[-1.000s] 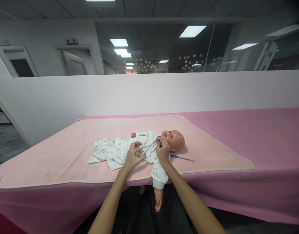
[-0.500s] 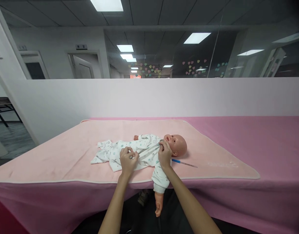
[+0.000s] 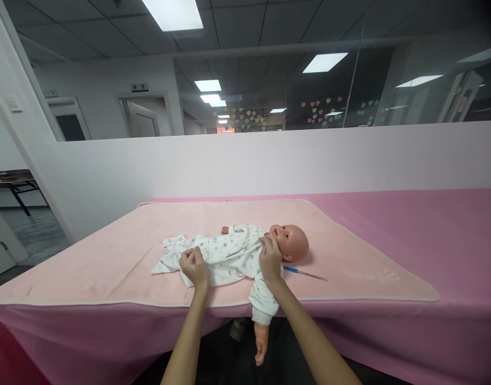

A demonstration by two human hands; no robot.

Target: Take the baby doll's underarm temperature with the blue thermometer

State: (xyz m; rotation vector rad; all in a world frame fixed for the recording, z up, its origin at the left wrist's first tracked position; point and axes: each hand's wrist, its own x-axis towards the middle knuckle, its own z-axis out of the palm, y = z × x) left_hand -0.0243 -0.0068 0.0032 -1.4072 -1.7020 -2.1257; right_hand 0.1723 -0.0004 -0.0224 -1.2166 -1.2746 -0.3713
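Head view: right hand (image 3: 270, 258) pinches clothes (image 3: 234, 256) at neck of doll (image 3: 294, 243); left hand (image 3: 195, 266) curls closed farther left, contents cannot be told.

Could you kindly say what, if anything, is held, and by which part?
The right hand seems to pinch the outfit at its neckline; left hand: unclear.

Support surface: a broad table (image 3: 449, 230) covered in rose-pink cloth (image 3: 389, 321), which hangs over the 6 o'clock edge. On the cloth lies a flat peach fabric blanket with pale edging (image 3: 109, 267). On the blanket, a bald plastic baby doll in white printed clothing (image 3: 229, 251) rests on its back — head at 3 o'clock, clothing legs at 9, near arm over the table edge at 5. A slim straight rod with a blue end (image 3: 305, 273) lies near the head — at 5 o'clock from it, blue end toward 9.
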